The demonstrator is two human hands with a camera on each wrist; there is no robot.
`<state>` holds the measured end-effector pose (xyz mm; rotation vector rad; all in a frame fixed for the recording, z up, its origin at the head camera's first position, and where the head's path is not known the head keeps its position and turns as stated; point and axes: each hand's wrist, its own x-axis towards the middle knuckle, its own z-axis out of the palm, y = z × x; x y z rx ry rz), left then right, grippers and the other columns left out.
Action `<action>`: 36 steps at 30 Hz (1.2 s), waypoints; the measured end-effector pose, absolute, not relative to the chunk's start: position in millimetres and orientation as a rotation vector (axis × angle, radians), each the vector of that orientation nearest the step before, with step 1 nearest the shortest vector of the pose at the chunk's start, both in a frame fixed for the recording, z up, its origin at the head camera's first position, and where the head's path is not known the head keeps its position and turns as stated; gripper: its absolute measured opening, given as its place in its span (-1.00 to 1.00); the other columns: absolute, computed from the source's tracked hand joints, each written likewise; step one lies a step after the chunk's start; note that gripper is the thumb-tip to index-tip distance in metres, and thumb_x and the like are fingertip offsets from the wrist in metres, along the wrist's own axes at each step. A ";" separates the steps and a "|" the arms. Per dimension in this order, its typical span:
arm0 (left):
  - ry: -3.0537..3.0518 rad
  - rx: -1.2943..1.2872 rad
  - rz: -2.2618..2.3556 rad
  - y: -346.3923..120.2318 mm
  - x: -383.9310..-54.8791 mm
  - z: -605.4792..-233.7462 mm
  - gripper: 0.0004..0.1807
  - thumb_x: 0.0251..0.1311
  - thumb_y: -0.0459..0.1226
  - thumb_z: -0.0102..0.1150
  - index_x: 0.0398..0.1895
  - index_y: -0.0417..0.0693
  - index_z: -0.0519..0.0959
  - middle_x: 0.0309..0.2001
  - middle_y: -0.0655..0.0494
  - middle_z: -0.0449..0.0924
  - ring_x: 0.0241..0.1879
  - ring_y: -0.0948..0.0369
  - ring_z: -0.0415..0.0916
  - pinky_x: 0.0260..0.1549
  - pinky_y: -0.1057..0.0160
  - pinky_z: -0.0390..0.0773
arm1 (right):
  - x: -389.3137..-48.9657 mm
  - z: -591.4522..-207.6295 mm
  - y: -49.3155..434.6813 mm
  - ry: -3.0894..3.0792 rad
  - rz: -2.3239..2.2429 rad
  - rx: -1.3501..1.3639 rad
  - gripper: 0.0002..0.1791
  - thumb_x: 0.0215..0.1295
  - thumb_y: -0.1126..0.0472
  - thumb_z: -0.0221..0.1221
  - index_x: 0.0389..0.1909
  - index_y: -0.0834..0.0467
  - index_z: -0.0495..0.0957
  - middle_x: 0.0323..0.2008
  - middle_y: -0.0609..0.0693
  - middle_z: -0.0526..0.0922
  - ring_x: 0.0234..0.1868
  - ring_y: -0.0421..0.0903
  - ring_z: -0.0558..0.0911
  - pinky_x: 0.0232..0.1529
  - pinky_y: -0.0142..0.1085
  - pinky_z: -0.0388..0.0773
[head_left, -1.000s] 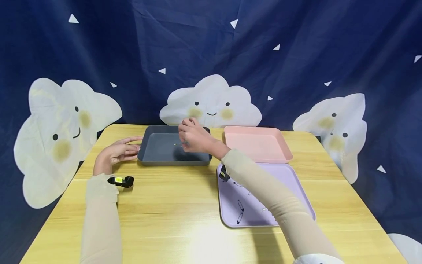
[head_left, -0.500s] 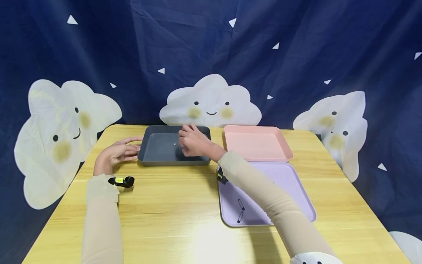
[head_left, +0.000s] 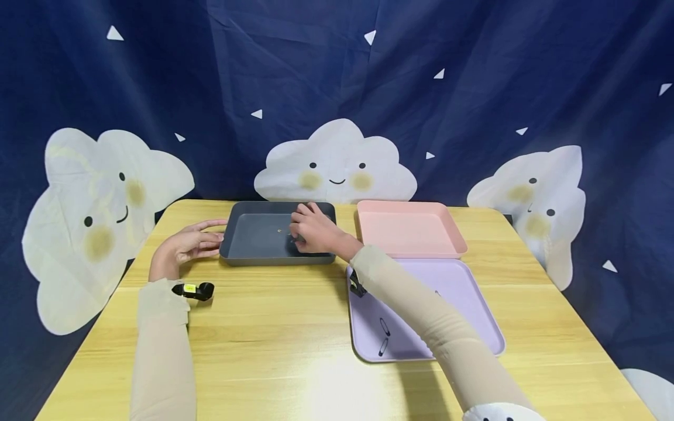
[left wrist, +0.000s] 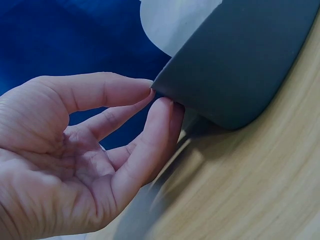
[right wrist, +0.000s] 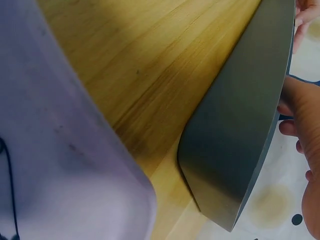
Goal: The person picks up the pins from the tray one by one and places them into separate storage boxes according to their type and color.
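Observation:
My left hand point(head_left: 192, 242) is at the left end of the dark grey tray point(head_left: 253, 260). In the left wrist view, its thumb and fingertips touch the tray's end near the rim, and the fingers bend only gently. Over the right half of that tray, my right hand point(head_left: 316, 229) reaches down with bent fingers. Its fingertips are hidden by the hand and the tray wall, so whether they pinch anything cannot be seen. Just left of them, a small safety pin point(head_left: 279, 231) lies on the tray floor. A second small shiny bit shows close to the fingers.
On the lilac tray point(head_left: 363, 351) lie several safety pins, among them a dark one point(head_left: 385, 327); my right forearm covers part of it. Behind it stands a pink tray point(head_left: 411, 231). All stand on a wooden table point(head_left: 263, 339) before a blue cloud-print curtain point(head_left: 326, 58).
My right hand has lowered into the grey tray and shifted slightly right and toward me. A second ago a pin showed at its fingertips. The left hand has stayed put.

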<state>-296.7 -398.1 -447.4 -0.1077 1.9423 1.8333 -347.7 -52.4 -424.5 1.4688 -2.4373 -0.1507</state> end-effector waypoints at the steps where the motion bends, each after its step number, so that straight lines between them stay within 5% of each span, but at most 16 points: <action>1: 1.942 -0.107 1.833 -398.0 -296.9 -447.4 -0.23 0.45 -0.35 0.11 0.63 0.03 0.03 -0.07 0.38 0.69 -0.06 0.38 0.68 -0.06 0.36 0.68 | -347.7 -424.6 -52.1 -2.440 -0.155 1.465 -0.94 0.29 0.09 0.23 -0.33 -0.03 0.60 -0.17 -0.09 0.57 -0.08 -0.02 0.33 0.07 -0.08 0.23; 36: 1.912 -0.096 1.846 -399.5 -296.3 -447.3 -0.27 0.46 -0.38 0.07 0.61 0.12 0.08 -0.07 0.36 0.70 -0.05 0.38 0.69 -0.06 0.35 0.68 | -346.5 -418.3 -36.6 -2.404 -0.092 1.476 -0.93 0.33 0.17 0.20 -0.30 -0.06 0.65 -0.21 -0.06 0.57 -0.10 -0.01 0.35 0.07 -0.05 0.28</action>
